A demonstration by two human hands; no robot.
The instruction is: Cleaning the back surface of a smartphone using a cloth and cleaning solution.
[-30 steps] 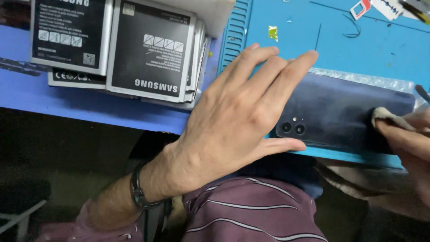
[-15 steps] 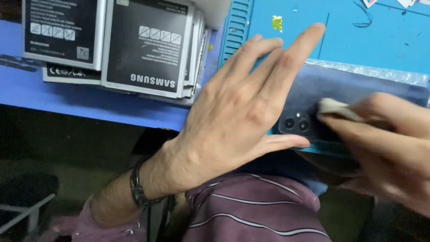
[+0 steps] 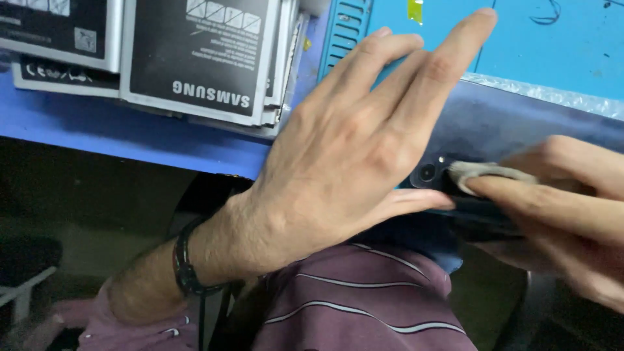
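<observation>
The left hand lies flat and spread, fingers straight and together, palm pressing down on the dark phone and pinning it at the bench edge; it grips nothing, it only bears down. The phone is a smooth, matte slab, back side up, with small round camera lenses showing just past the left thumb. From three o'clock comes the right hand, fingers pinched closed on a small, soft, pale cloth, which touches the phone's back right beside the lenses. Under the phone lies a bright blue rubbery mat with a ribbed edge at twelve o'clock. At ten o'clock sits a stack of flat rectangular batteries, black-faced with silvery rims, on the darker blue bench. A dark cord bracelet circles the left wrist above a striped maroon shirt.
</observation>
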